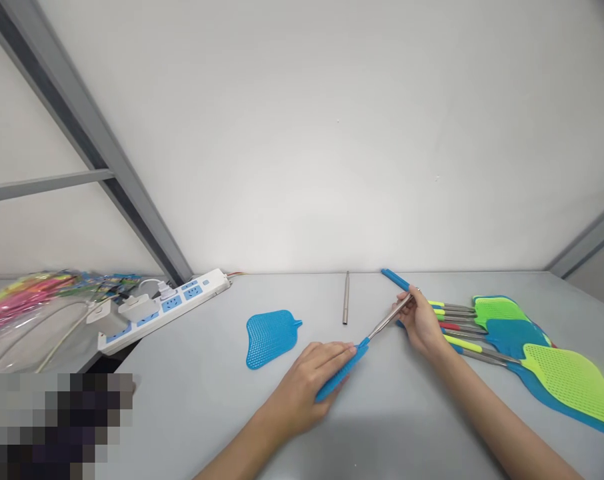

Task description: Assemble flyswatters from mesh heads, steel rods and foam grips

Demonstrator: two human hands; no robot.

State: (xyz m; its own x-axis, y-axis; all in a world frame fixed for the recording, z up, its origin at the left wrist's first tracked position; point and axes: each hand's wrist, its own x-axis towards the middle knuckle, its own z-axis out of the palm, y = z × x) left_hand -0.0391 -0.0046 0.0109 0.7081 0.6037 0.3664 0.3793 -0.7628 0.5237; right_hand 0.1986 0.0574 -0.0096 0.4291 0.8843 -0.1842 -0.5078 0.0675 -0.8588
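Observation:
My left hand [309,383] is closed around a blue fly swatter head [339,375], which is tilted up off the table. My right hand [419,323] grips a metal rod [388,318]. The rod's lower end meets the neck of that swatter head; I cannot tell how far it sits inside. A second blue swatter head [273,338] lies flat to the left of my left hand. Beyond the hands, another metal rod [346,298] lies on the table. A blue handle [395,279] rests behind my right hand, which partly hides what is under it.
On the right lies a pile of fly swatters with green [575,380] and blue [512,337] heads. A white power strip [202,287] with plugs runs along the left of the grey table [197,407]. Plastic-wrapped colourful items [27,300] lie beyond it. A white wall [302,147] rises behind.

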